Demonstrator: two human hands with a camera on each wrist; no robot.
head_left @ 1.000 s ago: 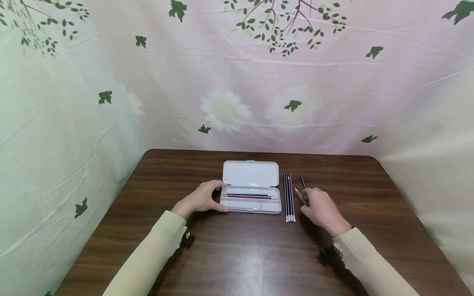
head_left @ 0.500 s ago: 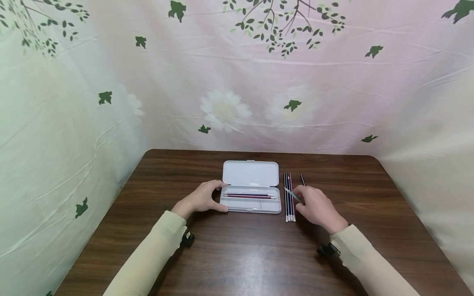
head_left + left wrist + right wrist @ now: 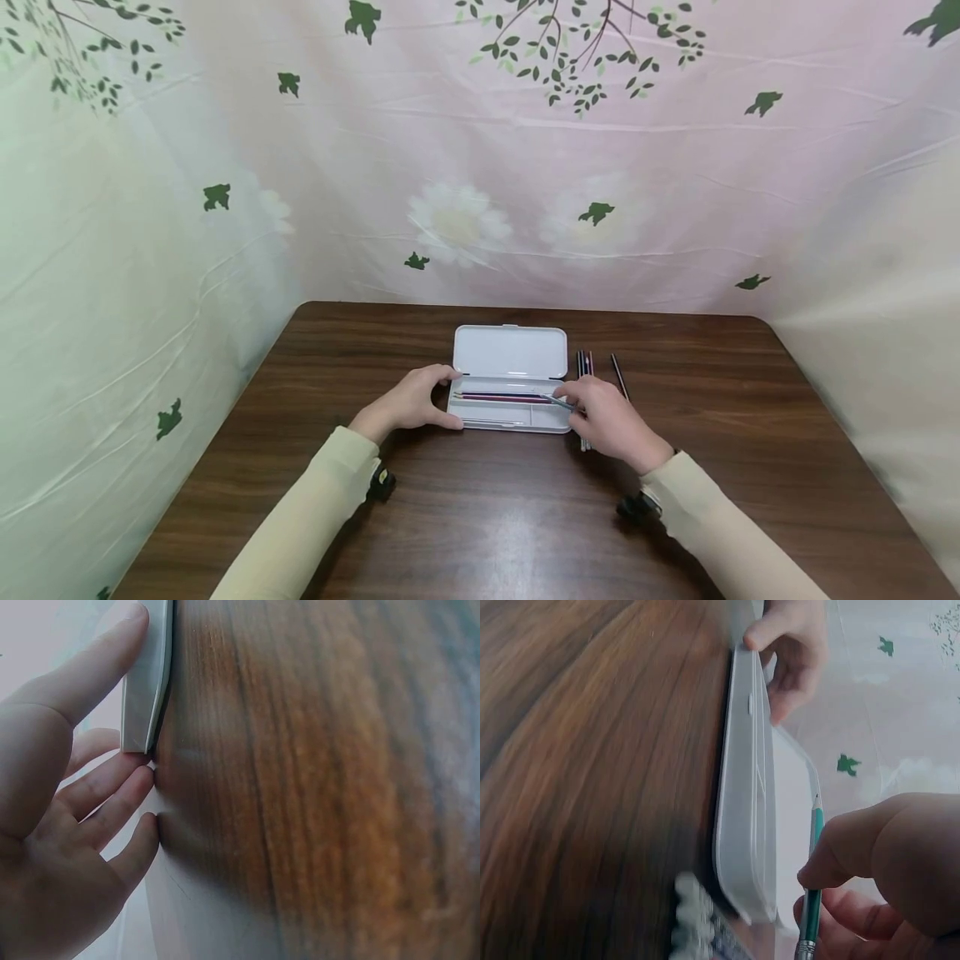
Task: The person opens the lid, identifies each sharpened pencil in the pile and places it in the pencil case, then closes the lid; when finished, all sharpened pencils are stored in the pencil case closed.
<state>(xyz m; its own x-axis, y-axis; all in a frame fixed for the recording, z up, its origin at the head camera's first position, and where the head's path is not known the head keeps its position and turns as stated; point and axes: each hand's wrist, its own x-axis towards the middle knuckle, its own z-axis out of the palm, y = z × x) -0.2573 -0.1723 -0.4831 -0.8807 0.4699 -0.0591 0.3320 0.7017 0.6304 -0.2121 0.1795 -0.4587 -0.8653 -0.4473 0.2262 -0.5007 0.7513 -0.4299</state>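
An open white pencil case (image 3: 491, 415) lies on the table, its lid (image 3: 510, 352) folded back. Two pencils (image 3: 498, 397) lie lengthwise in its rear compartment. My left hand (image 3: 408, 402) holds the case's left end, thumb along the front edge and fingers at the back corner. My right hand (image 3: 611, 417) pinches a green pencil (image 3: 814, 847) between thumb and fingers. In the head view, its point reaches left over the right part of the case. Under that hand, several pencils (image 3: 585, 364) lie side by side to the right of the case, partly hidden.
A single dark pencil (image 3: 619, 375) lies farther right, beyond the right hand. White eraser ends (image 3: 694, 915) of the row of pencils show near the case corner in the right wrist view. The brown wooden table (image 3: 375, 533) ends at a printed cloth backdrop (image 3: 465, 150).
My right hand has moved left with the green pencil, from beside the row of pencils to over the case's right end. The left hand has stayed on the case.
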